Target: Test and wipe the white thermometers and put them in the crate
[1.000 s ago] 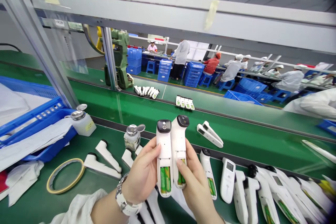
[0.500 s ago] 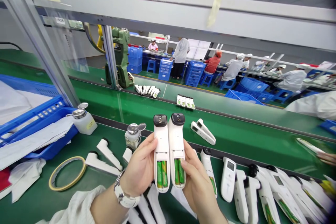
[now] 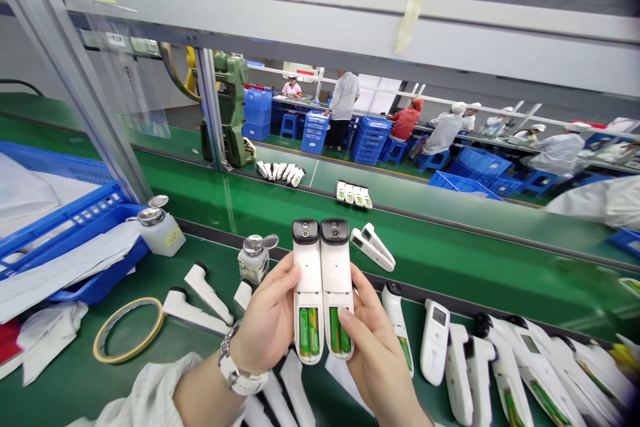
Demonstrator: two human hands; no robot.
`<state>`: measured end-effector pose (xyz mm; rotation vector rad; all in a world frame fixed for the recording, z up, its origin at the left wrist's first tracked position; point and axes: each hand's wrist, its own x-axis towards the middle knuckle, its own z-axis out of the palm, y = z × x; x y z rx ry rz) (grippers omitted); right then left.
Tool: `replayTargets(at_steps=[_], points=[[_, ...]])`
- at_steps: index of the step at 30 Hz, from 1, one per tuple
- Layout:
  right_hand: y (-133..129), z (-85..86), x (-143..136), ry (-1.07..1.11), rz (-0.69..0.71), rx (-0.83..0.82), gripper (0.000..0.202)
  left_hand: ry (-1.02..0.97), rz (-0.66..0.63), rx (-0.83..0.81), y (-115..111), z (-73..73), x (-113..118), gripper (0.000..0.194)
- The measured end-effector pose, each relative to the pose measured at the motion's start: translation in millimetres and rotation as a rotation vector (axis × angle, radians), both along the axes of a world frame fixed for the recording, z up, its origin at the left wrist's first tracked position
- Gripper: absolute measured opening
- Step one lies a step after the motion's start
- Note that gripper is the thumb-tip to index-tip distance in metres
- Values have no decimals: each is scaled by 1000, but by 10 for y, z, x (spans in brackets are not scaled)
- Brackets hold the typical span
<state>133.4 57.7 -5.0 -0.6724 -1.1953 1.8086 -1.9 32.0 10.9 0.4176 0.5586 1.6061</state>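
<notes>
Side by side in front of me are two white infrared thermometers with black heads, their battery compartments uncovered and green batteries inside. My left hand (image 3: 267, 323) is closed around the left thermometer (image 3: 307, 273). My right hand (image 3: 375, 340) grips the right thermometer (image 3: 336, 267), its thumb resting at the batteries (image 3: 334, 332). The two bodies touch or nearly touch along their sides. Under and beside my hands more white thermometers lie on the green bench, among them one with batteries (image 3: 397, 320) and one with its screen up (image 3: 436, 340).
A roll of tape (image 3: 129, 330), two dispenser bottles, one of them a white bottle (image 3: 163, 233), and a blue crate (image 3: 107, 260) stand left. Beyond runs a green conveyor belt (image 3: 300, 213) carrying thermometers (image 3: 373, 247). A metal frame (image 3: 320, 20) crosses above. Several people sit or stand farther back.
The right thermometer has come closer against the left one and turned more upright. The pair on the belt has moved left. Another person's hand at the right edge is gone from view.
</notes>
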Motion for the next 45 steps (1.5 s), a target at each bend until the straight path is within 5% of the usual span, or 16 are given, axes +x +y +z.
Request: replayTargets(at_steps=[13, 23, 29, 36, 45], points=[[-58, -46, -7, 87, -55, 46, 45, 165, 48, 169, -87, -60, 14, 25], [33, -10, -11, 37, -142, 11, 50, 142, 200, 8, 5, -13, -27, 35], [68, 55, -53, 66, -149, -137, 51, 94, 88, -67, 25, 5, -32, 40], [46, -3, -94, 101, -83, 3, 52, 169, 34, 29, 42, -43, -11, 46], [36, -34, -78, 150, -50, -31, 49, 214, 16, 24, 36, -65, -23, 44]])
